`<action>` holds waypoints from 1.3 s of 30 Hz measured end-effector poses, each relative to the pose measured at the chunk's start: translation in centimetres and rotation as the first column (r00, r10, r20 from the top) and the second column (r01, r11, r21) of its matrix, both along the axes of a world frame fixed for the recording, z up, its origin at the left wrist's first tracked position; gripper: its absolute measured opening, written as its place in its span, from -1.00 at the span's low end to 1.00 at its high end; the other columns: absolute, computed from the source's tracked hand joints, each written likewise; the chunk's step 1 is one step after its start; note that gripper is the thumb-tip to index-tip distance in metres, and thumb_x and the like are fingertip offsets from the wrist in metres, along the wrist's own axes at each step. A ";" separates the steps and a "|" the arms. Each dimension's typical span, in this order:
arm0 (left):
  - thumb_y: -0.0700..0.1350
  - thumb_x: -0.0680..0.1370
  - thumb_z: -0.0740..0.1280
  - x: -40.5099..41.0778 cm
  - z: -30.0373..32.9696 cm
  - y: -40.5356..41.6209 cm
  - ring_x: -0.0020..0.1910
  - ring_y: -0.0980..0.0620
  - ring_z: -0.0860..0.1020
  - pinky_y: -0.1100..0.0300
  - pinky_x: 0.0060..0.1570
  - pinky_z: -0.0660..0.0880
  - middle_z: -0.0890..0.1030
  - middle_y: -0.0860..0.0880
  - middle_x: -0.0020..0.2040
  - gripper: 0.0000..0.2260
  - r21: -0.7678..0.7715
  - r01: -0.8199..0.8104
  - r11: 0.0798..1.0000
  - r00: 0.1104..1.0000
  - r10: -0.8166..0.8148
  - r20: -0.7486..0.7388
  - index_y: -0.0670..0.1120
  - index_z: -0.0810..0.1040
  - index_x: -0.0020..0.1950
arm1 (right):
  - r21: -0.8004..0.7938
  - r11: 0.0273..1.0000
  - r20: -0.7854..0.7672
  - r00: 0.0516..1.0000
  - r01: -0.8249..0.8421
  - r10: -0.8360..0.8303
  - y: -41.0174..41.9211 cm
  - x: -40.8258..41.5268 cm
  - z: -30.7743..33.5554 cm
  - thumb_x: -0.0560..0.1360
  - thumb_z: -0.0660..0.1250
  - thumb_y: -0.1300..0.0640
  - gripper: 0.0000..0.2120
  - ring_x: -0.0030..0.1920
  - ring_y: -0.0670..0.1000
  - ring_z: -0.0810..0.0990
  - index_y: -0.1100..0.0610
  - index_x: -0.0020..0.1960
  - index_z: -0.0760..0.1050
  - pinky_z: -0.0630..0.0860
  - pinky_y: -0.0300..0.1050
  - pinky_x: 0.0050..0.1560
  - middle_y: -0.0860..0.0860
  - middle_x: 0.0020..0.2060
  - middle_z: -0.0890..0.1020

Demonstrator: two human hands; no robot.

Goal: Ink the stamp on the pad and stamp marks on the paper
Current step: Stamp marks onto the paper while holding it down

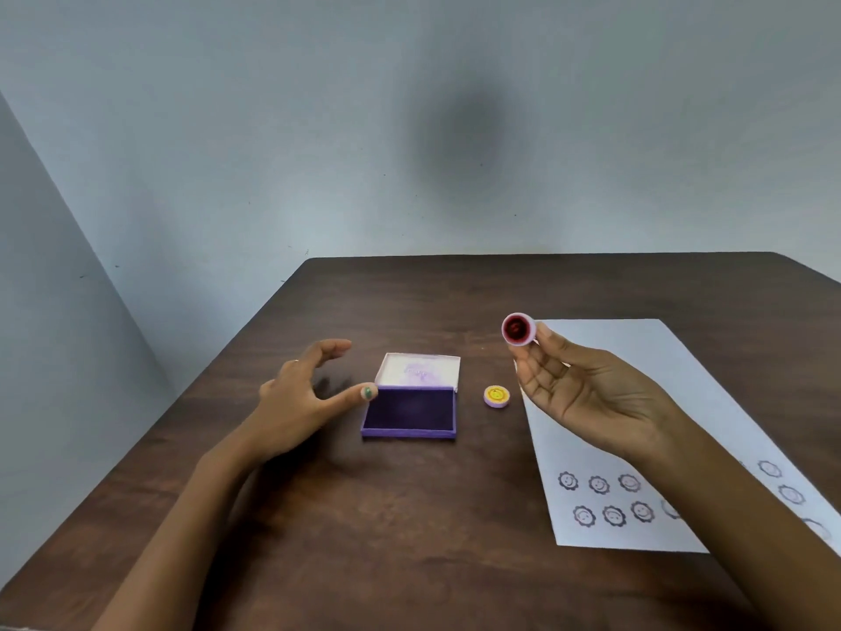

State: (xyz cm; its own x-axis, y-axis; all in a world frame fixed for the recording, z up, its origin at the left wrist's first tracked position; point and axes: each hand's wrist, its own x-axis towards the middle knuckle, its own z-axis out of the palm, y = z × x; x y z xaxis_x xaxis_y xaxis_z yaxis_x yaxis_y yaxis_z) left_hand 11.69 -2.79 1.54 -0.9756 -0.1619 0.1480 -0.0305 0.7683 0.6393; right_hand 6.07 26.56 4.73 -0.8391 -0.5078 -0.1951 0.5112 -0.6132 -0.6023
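A small round stamp (518,329) with a pink rim and dark red face is pinched at the fingertips of my right hand (585,393), raised above the table with its face turned toward me. A purple ink pad (411,411) lies open at the table's middle, its pale lid (419,370) folded back. My left hand (298,398) hovers just left of the pad, fingers spread, thumb tip near the pad's left corner. The white paper (637,430) lies to the right and carries several smiley stamp marks (599,484) near its front edge.
A small round yellow and pink cap (496,396) sits on the dark wooden table (409,516) between the pad and the paper. Grey walls stand behind the table and at its left. The paper runs out past the right edge of view.
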 end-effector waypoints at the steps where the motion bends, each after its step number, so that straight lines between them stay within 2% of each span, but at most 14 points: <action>1: 0.55 0.14 0.18 -0.2 0.2 0.5 0.34 0.10 0.35 -0.16 0.38 0.21 0.38 0.29 0.25 -0.25 -0.013 -0.006 1.000 0.999 0.006 -0.036 0.30 0.28 0.27 | 0.011 1.000 -0.015 1.000 0.020 -0.020 0.8 0.0 0.1 -0.20 0.66 0.33 -0.42 -0.05 0.06 0.69 0.25 -0.17 0.68 0.65 -0.06 -0.14 0.16 -0.05 0.71; 3: 0.53 0.17 0.17 -0.5 0.8 2.3 0.34 0.10 0.35 -0.13 0.40 0.18 0.38 0.25 0.28 -0.25 -0.052 0.018 0.998 0.997 -0.023 -0.078 0.28 0.27 0.31 | 0.043 0.996 -0.046 0.996 0.073 -0.071 2.5 0.1 0.4 -0.17 0.66 0.30 -0.43 -0.04 0.05 0.69 0.23 -0.15 0.68 0.65 -0.09 -0.17 0.15 -0.05 0.71; 4: 0.52 0.19 0.16 -0.6 1.2 3.7 0.31 0.12 0.34 -0.04 0.39 0.14 0.38 0.24 0.28 -0.26 -0.074 0.049 0.996 0.995 -0.055 -0.083 0.28 0.27 0.32 | 0.064 0.992 -0.065 0.993 0.107 -0.103 3.4 0.1 0.5 -0.12 0.65 0.29 -0.47 -0.06 0.04 0.69 0.22 -0.15 0.68 0.64 -0.13 -0.20 0.14 -0.07 0.71; 6: 0.52 0.20 0.12 -0.8 1.9 7.1 0.24 0.18 0.29 0.13 0.33 0.06 0.37 0.25 0.24 -0.29 -0.118 0.141 0.983 0.985 -0.151 -0.080 0.30 0.27 0.31 | 0.118 0.976 -0.098 0.980 0.185 -0.174 5.2 0.2 0.7 0.08 0.56 0.27 -0.70 -0.11 0.00 0.70 0.19 -0.18 0.69 0.63 -0.19 -0.22 0.11 -0.12 0.72; 8: 0.53 0.24 0.12 -1.2 2.3 10.6 0.26 0.20 0.27 0.12 0.39 0.01 0.39 0.22 0.31 -0.29 -0.153 0.266 0.952 0.960 -0.276 -0.046 0.28 0.27 0.33 | 0.139 0.959 -0.112 0.967 0.245 -0.231 6.8 0.2 0.7 0.22 0.44 0.24 -0.87 -0.15 -0.04 0.70 0.16 -0.23 0.69 0.63 -0.23 -0.20 0.07 -0.17 0.73; 11: 0.45 0.36 0.20 -2.5 2.1 15.7 0.39 0.15 0.25 0.04 0.44 -0.16 0.27 0.15 0.48 -0.26 -0.212 0.437 0.874 0.899 -0.430 0.083 0.16 0.20 0.46 | 0.160 0.941 -0.127 0.952 0.298 -0.279 9.0 0.2 0.3 0.18 0.45 0.22 -0.85 -0.18 -0.06 0.69 0.14 -0.25 0.69 0.62 -0.25 -0.22 0.05 -0.20 0.73; 13: 0.42 0.39 0.21 -3.4 1.9 18.3 0.48 0.11 0.12 0.04 0.42 -0.26 0.17 0.11 0.53 -0.22 -0.291 0.518 0.804 0.855 -0.488 0.176 0.09 0.13 0.51 | 0.179 0.930 -0.132 0.944 0.321 -0.301 10.1 0.2 -0.1 0.17 0.46 0.21 -0.79 -0.16 -0.05 0.69 0.16 -0.18 0.68 0.61 -0.25 -0.21 0.06 -0.18 0.72; 16: 0.44 0.38 0.17 -4.5 1.1 20.4 0.54 0.08 -0.12 -0.10 0.42 -0.38 -0.03 0.08 0.57 -0.12 -0.383 0.597 0.705 0.801 -0.498 0.331 0.04 -0.04 0.55 | 0.199 0.917 -0.133 0.936 0.346 -0.324 11.4 0.2 -0.8 0.26 0.41 0.23 -0.83 -0.18 -0.06 0.69 0.17 -0.15 0.67 0.61 -0.26 -0.22 0.06 -0.19 0.72; 20: 0.46 0.36 0.18 -5.0 -0.3 20.5 0.52 0.10 -0.24 -0.15 0.40 -0.41 -0.17 0.10 0.57 -0.04 -0.430 0.634 0.643 0.770 -0.475 0.426 0.03 -0.19 0.55 | 0.251 0.897 -0.165 0.929 0.363 -0.330 12.1 0.1 -1.6 0.29 0.39 0.23 -0.79 -0.18 -0.05 0.69 0.17 -0.07 0.63 0.62 -0.25 -0.17 0.05 -0.19 0.73; 26: 0.47 0.35 0.17 -4.9 -1.0 19.5 0.50 0.16 -0.29 -0.13 0.39 -0.45 -0.22 0.15 0.55 -0.03 -0.404 0.631 0.662 0.772 -0.481 0.417 0.07 -0.25 0.53 | 0.412 0.817 -0.362 0.896 0.403 -0.259 11.5 0.2 -1.8 0.24 0.43 0.19 -0.68 -0.15 -0.03 0.69 0.18 -0.01 0.61 0.62 -0.22 -0.06 0.02 -0.18 0.73; 30: 0.47 0.34 0.14 -5.1 -1.0 18.8 0.50 0.15 -0.29 -0.15 0.38 -0.45 -0.24 0.14 0.55 -0.03 -0.407 0.633 0.659 0.769 -0.473 0.430 0.08 -0.27 0.53 | 0.547 0.685 -0.531 0.832 0.481 -0.161 10.9 0.9 -1.9 0.23 0.46 0.13 -0.65 -0.12 -0.01 0.69 0.18 0.01 0.62 0.61 -0.27 -0.12 0.02 -0.15 0.73; 32: 0.49 0.31 0.12 -5.1 -1.0 18.4 0.50 0.15 -0.29 -0.15 0.39 -0.43 -0.23 0.14 0.55 -0.01 -0.404 0.631 0.663 0.769 -0.466 0.437 0.08 -0.27 0.53 | 0.593 0.625 -0.591 0.802 0.508 -0.090 10.6 1.2 -1.8 0.25 0.49 0.16 -0.69 -0.15 -0.05 0.69 0.16 -0.02 0.64 0.56 -0.35 -0.21 0.00 -0.18 0.73; 35: 0.49 0.31 0.14 -5.0 -0.8 18.1 0.50 0.15 -0.28 -0.14 0.40 -0.42 -0.22 0.14 0.55 -0.01 -0.394 0.629 0.670 0.769 -0.461 0.443 0.07 -0.26 0.53 | 0.656 0.540 -0.652 0.757 0.528 0.052 9.9 1.7 -1.6 0.27 0.51 0.23 -0.76 -0.18 -0.10 0.69 0.12 -0.06 0.65 0.55 -0.39 -0.21 -0.02 -0.22 0.72; 39: 0.47 0.32 0.18 -5.1 -0.8 17.9 0.51 0.13 -0.25 -0.14 0.42 -0.38 -0.20 0.14 0.56 -0.01 -0.388 0.627 0.675 0.770 -0.464 0.437 0.06 -0.23 0.54 | 0.695 0.406 -0.709 0.660 0.594 0.248 9.1 2.1 -1.5 0.29 0.51 0.19 -0.73 -0.21 -0.16 0.68 0.10 -0.02 0.64 0.56 -0.41 -0.20 -0.06 -0.20 0.70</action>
